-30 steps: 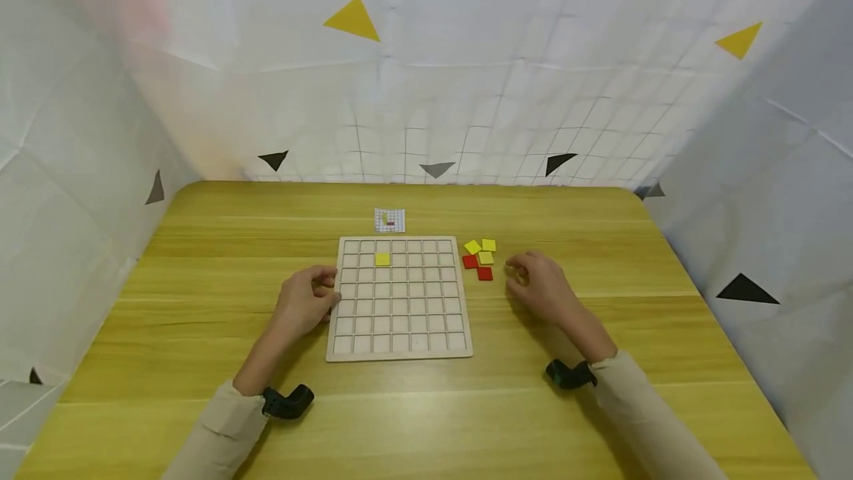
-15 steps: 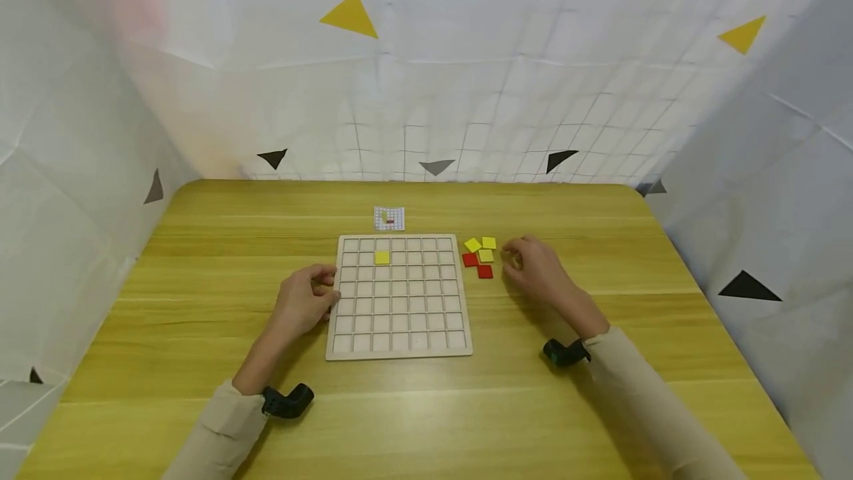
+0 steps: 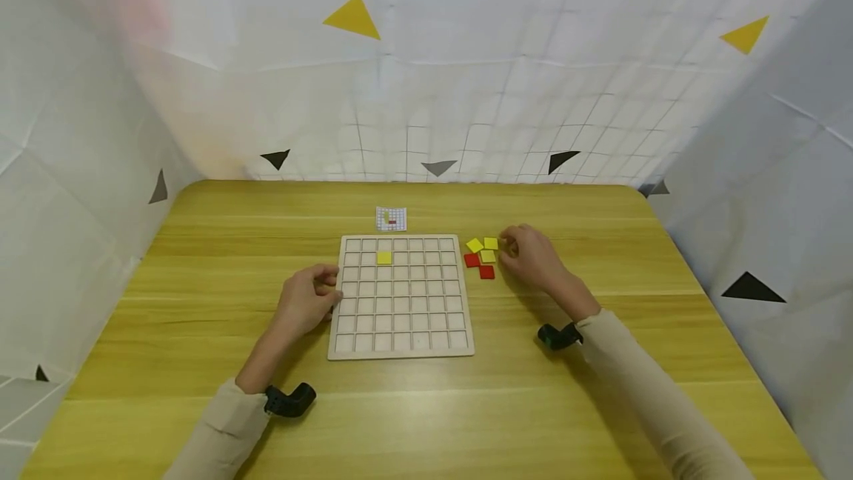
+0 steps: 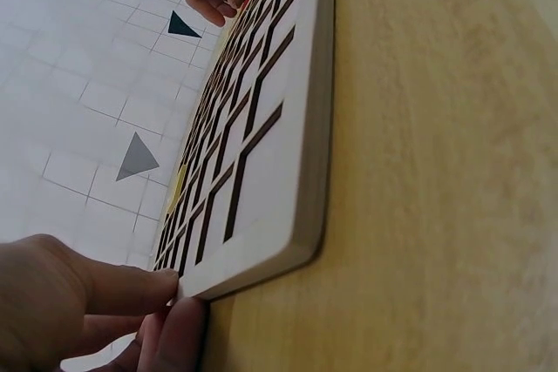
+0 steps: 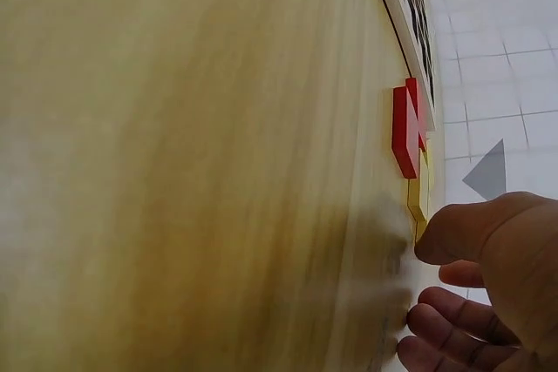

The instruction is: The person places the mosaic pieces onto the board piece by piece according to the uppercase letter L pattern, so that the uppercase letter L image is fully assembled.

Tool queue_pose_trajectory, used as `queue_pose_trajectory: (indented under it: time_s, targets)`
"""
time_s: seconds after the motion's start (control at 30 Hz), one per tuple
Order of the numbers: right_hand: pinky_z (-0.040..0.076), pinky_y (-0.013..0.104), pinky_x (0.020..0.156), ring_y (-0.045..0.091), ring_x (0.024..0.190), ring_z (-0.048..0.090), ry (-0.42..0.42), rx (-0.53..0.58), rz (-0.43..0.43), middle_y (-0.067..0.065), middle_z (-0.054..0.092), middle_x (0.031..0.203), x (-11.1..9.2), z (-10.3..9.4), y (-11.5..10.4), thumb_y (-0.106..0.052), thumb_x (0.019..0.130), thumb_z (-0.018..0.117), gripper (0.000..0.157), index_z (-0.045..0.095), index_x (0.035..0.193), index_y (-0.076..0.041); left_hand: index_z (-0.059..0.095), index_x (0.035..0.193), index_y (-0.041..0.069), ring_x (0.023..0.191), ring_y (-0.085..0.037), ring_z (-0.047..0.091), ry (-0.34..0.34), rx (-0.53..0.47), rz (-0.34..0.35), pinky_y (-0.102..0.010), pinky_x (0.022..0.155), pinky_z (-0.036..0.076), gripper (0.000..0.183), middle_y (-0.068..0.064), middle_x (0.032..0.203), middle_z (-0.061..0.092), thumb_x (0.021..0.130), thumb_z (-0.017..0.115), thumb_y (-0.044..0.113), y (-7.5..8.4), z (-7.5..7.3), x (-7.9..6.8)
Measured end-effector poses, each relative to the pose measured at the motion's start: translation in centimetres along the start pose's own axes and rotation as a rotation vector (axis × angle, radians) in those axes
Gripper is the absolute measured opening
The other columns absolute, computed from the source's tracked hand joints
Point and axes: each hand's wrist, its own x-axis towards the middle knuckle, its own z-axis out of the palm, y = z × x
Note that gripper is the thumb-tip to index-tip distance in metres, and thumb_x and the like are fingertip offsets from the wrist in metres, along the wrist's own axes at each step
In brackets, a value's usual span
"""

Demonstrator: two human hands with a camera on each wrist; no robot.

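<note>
A pale wooden grid board (image 3: pixel 401 355) lies flat, with one yellow tile (image 3: pixel 384 258) in a cell of its second row. My left hand (image 3: pixel 308 298) holds the board's left edge; in the left wrist view thumb and fingers meet at that edge. Right of the board lie loose square tiles: two red ones, including the nearer red tile (image 3: pixel 487 272), and three yellow ones. My right hand (image 3: pixel 531 256) is beside the farthest yellow tile (image 3: pixel 490 244), fingers bent and parted from the thumb. The right wrist view shows the thumb close to a yellow tile; contact is unclear.
A small printed grid card (image 3: pixel 391 218) with a yellow and red pattern lies behind the board. The wooden table (image 3: pixel 413 421) ends at a white sheet wall (image 3: pixel 453 95) at the back, with more sheeting on both sides.
My right hand has moved left and away from me, coming up to the yellow tiles. My left hand, the board and the tiles have stayed in place.
</note>
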Motion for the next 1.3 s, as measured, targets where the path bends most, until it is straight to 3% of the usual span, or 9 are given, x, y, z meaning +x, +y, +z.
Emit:
queue_pose_trajectory:
  time_s: [0.63, 0.9, 1.3]
  targets:
    - [0.049, 0.041, 0.071, 0.027, 0.082, 0.054, -0.055, 0.016, 0.001, 0.017, 0.062, 0.098, 1.8, 0.3, -0.4, -0.004, 0.084, 0.07, 0.03, 0.069, 0.113, 0.004, 0.06, 0.132, 0.0, 0.093, -0.026, 0.065, -0.003, -0.014, -0.003, -0.032, 0.059, 0.059, 0.043, -0.016, 0.114, 0.06, 0.09, 0.07, -0.001, -0.3, 0.2, 0.1]
    - [0.053, 0.045, 0.08, 0.029, 0.092, 0.061, -0.109, 0.054, 0.004, 0.016, 0.065, 0.109, 2.4, 0.3, -0.4, -0.004, 0.085, 0.069, 0.034, 0.068, 0.118, 0.002, 0.06, 0.132, 0.001, 0.093, -0.025, 0.064, -0.001, -0.015, -0.015, -0.032, 0.059, 0.059, 0.043, -0.015, 0.114, 0.06, 0.09, 0.07, 0.0, -0.4, 0.2, 0.2]
    - [0.052, 0.041, 0.072, 0.026, 0.083, 0.059, -0.1, 0.043, 0.015, 0.014, 0.062, 0.097, 2.5, 0.3, -0.3, -0.005, 0.083, 0.073, 0.032, 0.071, 0.114, 0.002, 0.06, 0.133, 0.001, 0.093, -0.025, 0.064, -0.003, -0.011, -0.006, -0.032, 0.059, 0.059, 0.043, -0.015, 0.115, 0.061, 0.091, 0.07, 0.0, -0.5, 0.2, 0.3]
